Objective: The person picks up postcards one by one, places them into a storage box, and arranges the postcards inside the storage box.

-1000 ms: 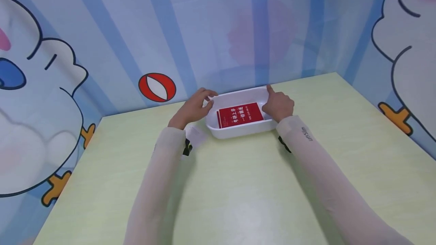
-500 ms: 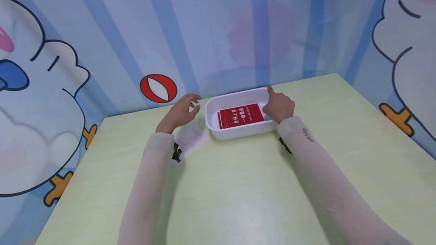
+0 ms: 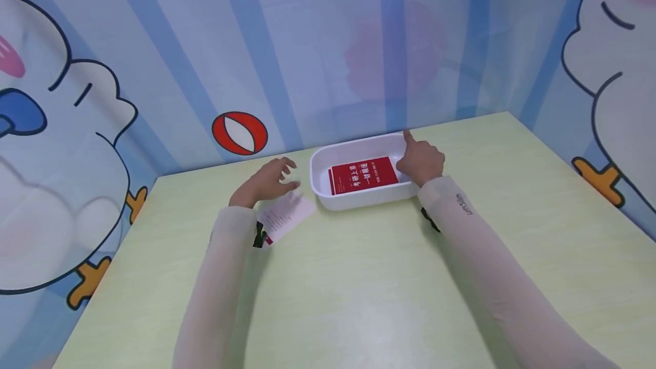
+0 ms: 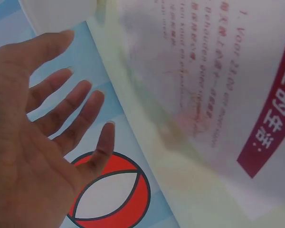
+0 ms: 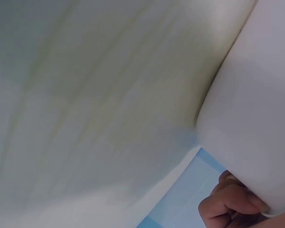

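Note:
Against the back wall stands a white plastic basin (image 3: 342,200) with rounded corners. Red cards or booklets (image 3: 363,175) with white lettering lie stacked inside it. My right hand (image 3: 422,162) grips the basin's right end, thumb over the rim. In the right wrist view, its curled fingers (image 5: 230,204) press the basin's outer wall (image 5: 256,109). Left of the basin, my left hand (image 3: 266,180) hovers with fingers spread and relaxed, holding nothing. Below it lies a white printed sheet (image 3: 284,215), partly hidden by the hand and wrist; its red band (image 4: 270,123) shows in the left wrist view.
The pale yellow-green tabletop (image 3: 348,289) reaches back to a blue striped wall cloth (image 3: 328,44) printed with cartoon figures. A red and white ball (image 3: 239,133) is printed on that cloth behind the left hand.
My left hand has let go of the basin's left rim and moved left and down over the printed sheet. The right hand keeps its grip; the basin stays in place.

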